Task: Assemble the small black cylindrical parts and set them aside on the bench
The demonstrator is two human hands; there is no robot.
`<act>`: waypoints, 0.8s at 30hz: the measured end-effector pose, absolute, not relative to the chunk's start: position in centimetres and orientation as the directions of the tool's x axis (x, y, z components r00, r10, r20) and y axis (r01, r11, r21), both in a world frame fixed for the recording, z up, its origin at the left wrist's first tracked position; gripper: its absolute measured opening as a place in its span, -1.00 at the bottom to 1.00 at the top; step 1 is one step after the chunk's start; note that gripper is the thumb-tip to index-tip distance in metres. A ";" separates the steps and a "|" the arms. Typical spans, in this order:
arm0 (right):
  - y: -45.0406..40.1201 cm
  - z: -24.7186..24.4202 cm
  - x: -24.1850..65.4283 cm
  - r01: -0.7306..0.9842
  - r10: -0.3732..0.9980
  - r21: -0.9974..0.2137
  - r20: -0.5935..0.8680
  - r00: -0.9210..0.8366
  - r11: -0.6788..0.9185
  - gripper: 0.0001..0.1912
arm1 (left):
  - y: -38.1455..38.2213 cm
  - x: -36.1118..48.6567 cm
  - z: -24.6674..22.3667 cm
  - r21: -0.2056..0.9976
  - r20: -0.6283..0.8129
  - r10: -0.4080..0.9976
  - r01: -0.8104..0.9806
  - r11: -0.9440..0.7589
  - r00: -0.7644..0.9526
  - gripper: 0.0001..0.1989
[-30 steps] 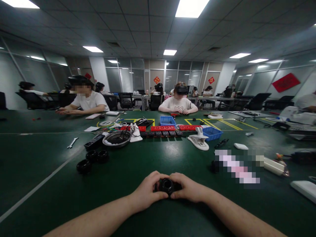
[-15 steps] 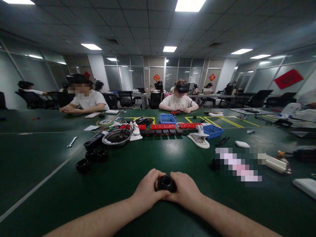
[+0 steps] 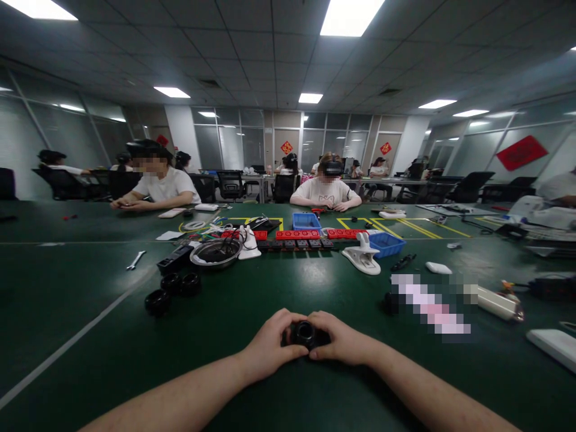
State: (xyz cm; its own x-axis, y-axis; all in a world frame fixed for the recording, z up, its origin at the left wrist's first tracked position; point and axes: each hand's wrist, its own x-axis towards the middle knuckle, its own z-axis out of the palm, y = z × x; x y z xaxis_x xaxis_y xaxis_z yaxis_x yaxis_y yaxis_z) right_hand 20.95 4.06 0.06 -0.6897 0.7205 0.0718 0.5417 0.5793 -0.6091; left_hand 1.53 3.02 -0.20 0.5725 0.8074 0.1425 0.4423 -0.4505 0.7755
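Observation:
A round black part with a hole in its top [image 3: 305,331] is near the bottom middle of the head view, between my two hands. My left hand [image 3: 273,339] curls round its left side, fingers behind and thumb in front. My right hand [image 3: 342,339] closes on it from the right, with the thumb at the front edge and the fingers at the back. The thumbs nearly meet in front of the part. Its underside and most of its sides are hidden by my fingers.
Several black rings [image 3: 157,302] lie left, near a metal bowl [image 3: 216,253] and a wrench [image 3: 135,260]. Ahead are red socket strips [image 3: 297,234], a blue bin [image 3: 386,245] and a white clamp [image 3: 362,258]. Two people [image 3: 157,185] [image 3: 327,186] sit across the green table [image 3: 252,288].
My right hand has shifted its grip, its thumb now drawn back and bent at the front of the part. The view has tilted slightly upward.

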 end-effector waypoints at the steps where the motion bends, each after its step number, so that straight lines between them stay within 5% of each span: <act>1: 4.0 0.1 20.9 0.536 0.720 -0.614 0.076 -0.690 0.579 -0.63 | 3.0 1.5 -0.2 0.777 0.143 0.807 0.440 -0.450 0.573 -0.60; 16: 4.1 -0.5 20.9 0.576 0.775 -0.632 0.064 -0.629 0.519 -0.67 | 2.9 1.6 -0.1 0.800 0.135 0.817 0.425 -0.424 0.560 -0.62; 24: 2.4 -0.9 19.1 0.841 0.910 -0.349 0.110 -0.400 0.412 -0.51 | 2.6 2.0 -0.8 0.820 0.116 0.882 0.457 -0.345 0.458 -0.61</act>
